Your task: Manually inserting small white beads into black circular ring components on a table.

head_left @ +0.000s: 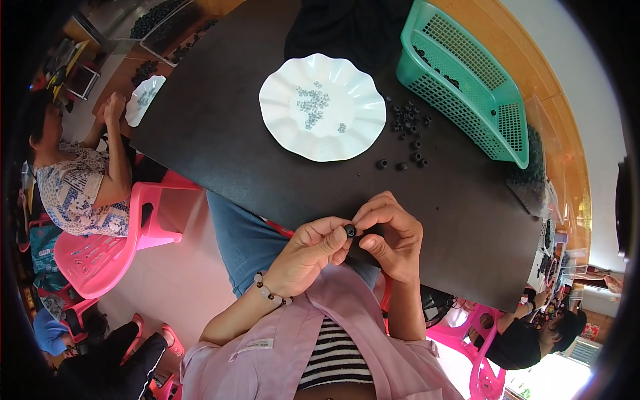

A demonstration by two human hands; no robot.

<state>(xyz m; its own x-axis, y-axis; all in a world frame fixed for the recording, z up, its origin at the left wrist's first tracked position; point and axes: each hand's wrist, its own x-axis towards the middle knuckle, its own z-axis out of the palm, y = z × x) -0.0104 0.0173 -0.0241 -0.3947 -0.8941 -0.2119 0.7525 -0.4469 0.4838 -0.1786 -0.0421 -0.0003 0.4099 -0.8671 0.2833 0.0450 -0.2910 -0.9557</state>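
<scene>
Between the thumb and fingers of my left hand (313, 250) is a small black round piece (350, 231) with a ring-shaped end facing up. My right hand (397, 237) is right beside it, its fingers bent and their tips at the piece's edge. A gap shows between its thumb and index finger, and I see nothing in it. Beyond my hands, a white wavy-rimmed plate (360, 123) carries many tiny clear pieces (312, 103). To its right, several loose black round pieces (407, 123) lie scattered on the dark table (220, 133).
A green perforated basket (467, 87) with some black pieces inside stands at the far right. Dark cloth (347, 30) lies at the table's far edge. On the left, another person sits on a pink chair (100, 257) by a smaller white plate (143, 100). Another pink chair (477, 353) stands at lower right.
</scene>
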